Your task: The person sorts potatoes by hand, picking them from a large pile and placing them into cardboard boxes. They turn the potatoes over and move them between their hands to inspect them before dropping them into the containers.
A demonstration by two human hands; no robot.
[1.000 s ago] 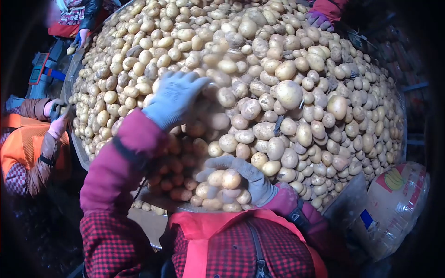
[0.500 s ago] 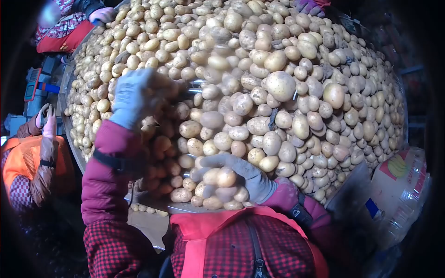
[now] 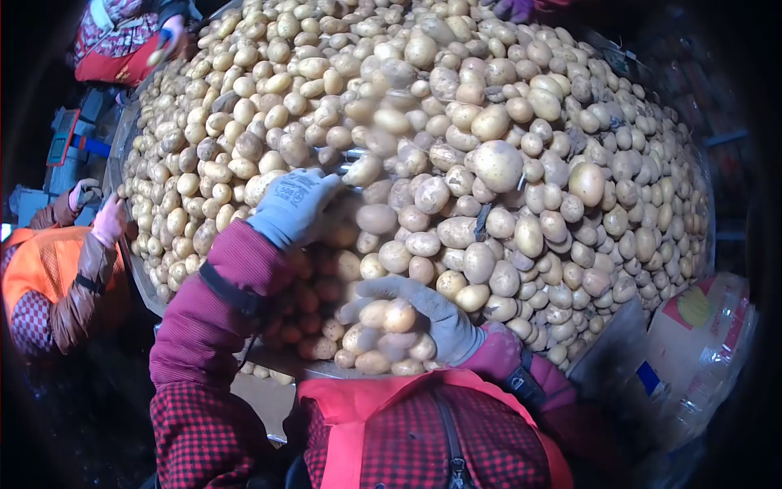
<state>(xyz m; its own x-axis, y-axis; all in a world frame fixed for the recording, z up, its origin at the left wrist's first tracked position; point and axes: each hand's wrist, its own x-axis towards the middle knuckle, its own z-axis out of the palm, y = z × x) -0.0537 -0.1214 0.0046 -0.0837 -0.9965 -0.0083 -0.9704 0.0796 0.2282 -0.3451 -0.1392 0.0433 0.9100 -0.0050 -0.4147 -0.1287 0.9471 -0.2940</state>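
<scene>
My left hand (image 3: 295,205), in a grey glove with print on its back, is over the potato heap (image 3: 489,212), palm down. Its fingers bend downward into shadow, so whatever is under them is hidden. Close to my chest, my right hand (image 3: 444,316), also gloved in grey, curls around a cluster of several small potatoes (image 3: 384,332). Shiny metal bars (image 3: 350,163) show between potatoes just beyond my left hand. Darker, shaded potatoes (image 3: 305,306) lie beneath my left forearm.
At the left, a person in an orange vest (image 3: 61,273) has gloved hands by the heap's edge. Another person's hand (image 3: 173,33) is at the upper left, and a purple glove (image 3: 515,8) at the top. A taped cardboard box (image 3: 692,350) stands at right; a blue-grey device (image 3: 63,138) at left.
My left hand has moved right and toward me, across the potatoes. My right hand keeps its cluster in nearly the same place. The orange-vested person's hands have shifted.
</scene>
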